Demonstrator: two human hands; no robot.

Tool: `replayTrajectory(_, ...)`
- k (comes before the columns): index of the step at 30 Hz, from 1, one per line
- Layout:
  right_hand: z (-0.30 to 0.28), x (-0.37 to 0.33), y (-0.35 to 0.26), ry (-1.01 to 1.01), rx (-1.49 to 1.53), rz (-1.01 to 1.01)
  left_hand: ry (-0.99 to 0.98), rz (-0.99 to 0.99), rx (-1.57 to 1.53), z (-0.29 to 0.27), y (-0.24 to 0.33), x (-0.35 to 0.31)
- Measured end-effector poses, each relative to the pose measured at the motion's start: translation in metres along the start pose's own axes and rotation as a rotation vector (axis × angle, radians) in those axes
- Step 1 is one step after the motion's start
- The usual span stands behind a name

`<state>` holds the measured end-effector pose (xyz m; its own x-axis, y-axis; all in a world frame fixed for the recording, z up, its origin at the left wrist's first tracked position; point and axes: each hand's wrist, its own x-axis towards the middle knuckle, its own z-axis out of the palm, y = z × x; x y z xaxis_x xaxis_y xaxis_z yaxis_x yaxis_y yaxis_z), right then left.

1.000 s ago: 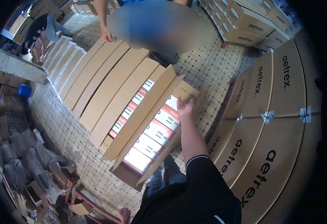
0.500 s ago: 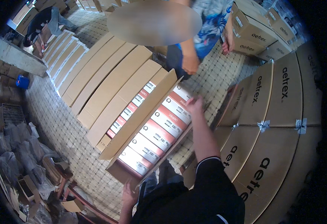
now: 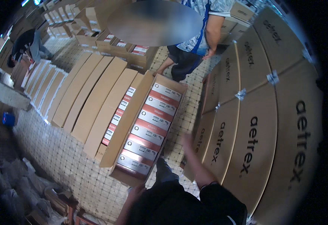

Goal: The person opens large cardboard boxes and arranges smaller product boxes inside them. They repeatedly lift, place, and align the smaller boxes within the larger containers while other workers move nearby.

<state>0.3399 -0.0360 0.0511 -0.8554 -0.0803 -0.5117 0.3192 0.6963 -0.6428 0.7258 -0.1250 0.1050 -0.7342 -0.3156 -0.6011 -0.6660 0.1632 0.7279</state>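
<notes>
A long open carton (image 3: 128, 179) lies in front of me, holding a row of white and coral shoe boxes (image 3: 147, 133). Its long cardboard flap (image 3: 128, 120) stands up along the left side. My left hand (image 3: 135, 190) is at the carton's near end, against or just beside it; its fingers are mostly hidden. Off the carton's right side, apart from it, my right hand (image 3: 187, 141) hangs over the gap before the stacked cartons. Motion smears its fingers, and nothing shows in it.
Closed long cartons (image 3: 100, 101) stand in a row at the left. Tall taped stacks (image 3: 242, 131) rise close on my right. A co-worker (image 3: 194, 48) stands beyond the open carton; another person (image 3: 25, 47) bends at the far left. Plastic-wrapped items (image 3: 17, 183) lie lower left.
My right hand has come off the shoe boxes, back toward me and outside the carton. The co-worker's hand has drawn away from the carton's far end. The view has shifted.
</notes>
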Motion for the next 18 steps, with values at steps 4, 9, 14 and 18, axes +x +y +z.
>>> replayTrajectory(4, 0.092, -0.196, 0.111, -0.377, -0.083, -0.177, 0.093, 0.001, -0.165, -0.026, -0.049, -0.022)
replayTrajectory(9, 0.137, -0.308, 0.137, -0.392, -0.203, -0.056, 0.129, -0.123, -0.026, -0.086, -0.195, -0.07)
replayTrajectory(14, 0.128, -0.309, 0.124, -0.253, -0.331, -0.022, 0.05, -0.276, 0.664, -0.152, -0.392, -0.176)
replayTrajectory(18, 0.133, -0.309, 0.104, -0.144, -0.319, -0.024, 0.104, -0.549, 0.354, -0.182, -0.473, -0.236)
